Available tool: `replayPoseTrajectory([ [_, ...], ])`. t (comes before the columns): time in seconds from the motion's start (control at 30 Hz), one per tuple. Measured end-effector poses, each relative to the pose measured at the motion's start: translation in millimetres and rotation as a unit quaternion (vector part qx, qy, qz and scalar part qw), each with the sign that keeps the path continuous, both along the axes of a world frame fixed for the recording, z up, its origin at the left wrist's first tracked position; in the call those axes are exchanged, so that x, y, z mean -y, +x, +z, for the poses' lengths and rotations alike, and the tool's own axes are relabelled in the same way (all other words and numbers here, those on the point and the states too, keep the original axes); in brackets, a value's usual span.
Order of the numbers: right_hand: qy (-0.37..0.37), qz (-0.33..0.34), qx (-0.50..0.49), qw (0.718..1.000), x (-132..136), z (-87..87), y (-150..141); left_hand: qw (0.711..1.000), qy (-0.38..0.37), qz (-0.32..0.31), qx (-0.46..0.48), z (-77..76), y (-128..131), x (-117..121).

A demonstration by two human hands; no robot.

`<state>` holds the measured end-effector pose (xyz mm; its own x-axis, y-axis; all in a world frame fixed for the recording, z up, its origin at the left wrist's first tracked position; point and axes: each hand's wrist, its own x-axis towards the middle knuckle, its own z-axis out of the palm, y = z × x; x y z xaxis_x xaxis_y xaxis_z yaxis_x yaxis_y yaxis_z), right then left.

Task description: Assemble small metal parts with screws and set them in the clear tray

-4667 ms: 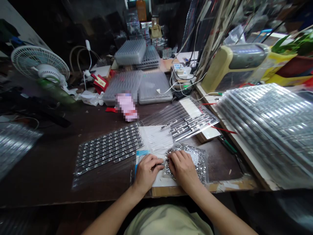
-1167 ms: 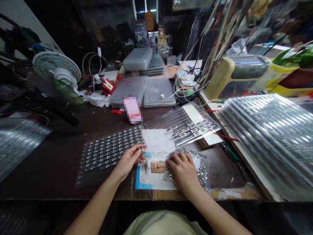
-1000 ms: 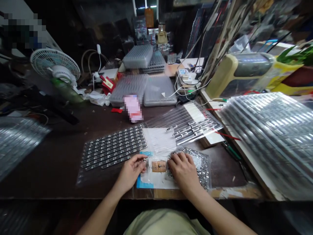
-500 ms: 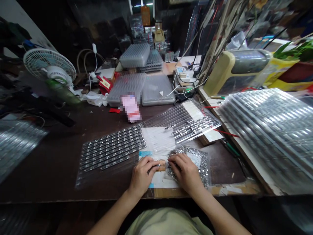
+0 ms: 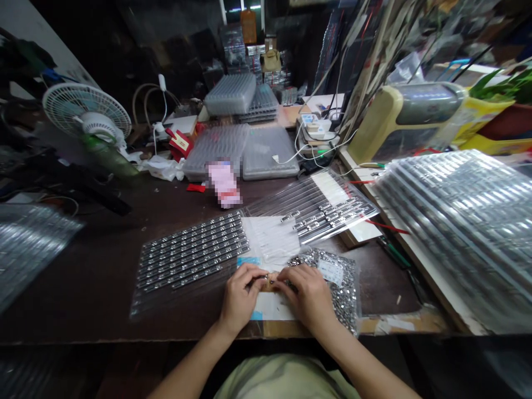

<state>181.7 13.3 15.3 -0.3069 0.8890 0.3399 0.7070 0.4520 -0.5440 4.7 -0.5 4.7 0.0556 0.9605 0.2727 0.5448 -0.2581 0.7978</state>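
Two hands on my feed: left hand (image 5: 241, 296) and right hand (image 5: 303, 293) drawn together, fingertips meeting over a small tan pad (image 5: 271, 284), any clamped piece too small to tell. Just beside the right hand, a clear plastic bag (image 5: 346, 293) holds loose metal parts (image 5: 344, 305).
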Motion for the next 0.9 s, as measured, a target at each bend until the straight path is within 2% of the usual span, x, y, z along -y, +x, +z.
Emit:
replayPoseTrajectory([
  [0.1, 0.021, -0.002, 0.018, 1.0, 1.2, -1.7, -13.6, 0.999, 0.013, 0.026, 0.034, 1.0, -3.1, -1.5],
  [0.2, 0.023, -0.008, 0.028, 0.999, 1.8, -3.2, -20.0, 0.999, 0.017, 0.024, 0.035, 1.5, -4.3, -2.2],
  [0.37, 0.033, -0.025, 0.071, 0.997, -1.6, 2.0, -4.5, 0.999, 0.013, 0.02, 0.036, 0.1, -3.7, -2.4],
  [0.5, 0.056, -0.03, 0.144, 0.988, -5.2, 5.4, 12.3, 0.999, 0.001, 0.025, 0.032, -1.1, -2.8, -2.1],
  [0.73, 0.097, -0.011, 0.269, 0.958, -4.4, 4.1, 8.4, 0.999, -0.012, 0.021, 0.021, 5.5, -2.2, -5.0],
  [0.9, 0.137, -0.021, 0.229, 0.964, -7.0, -2.6, 10.8, 0.999, 0.015, -0.03, -0.024, 10.0, 9.9, -6.2],
])
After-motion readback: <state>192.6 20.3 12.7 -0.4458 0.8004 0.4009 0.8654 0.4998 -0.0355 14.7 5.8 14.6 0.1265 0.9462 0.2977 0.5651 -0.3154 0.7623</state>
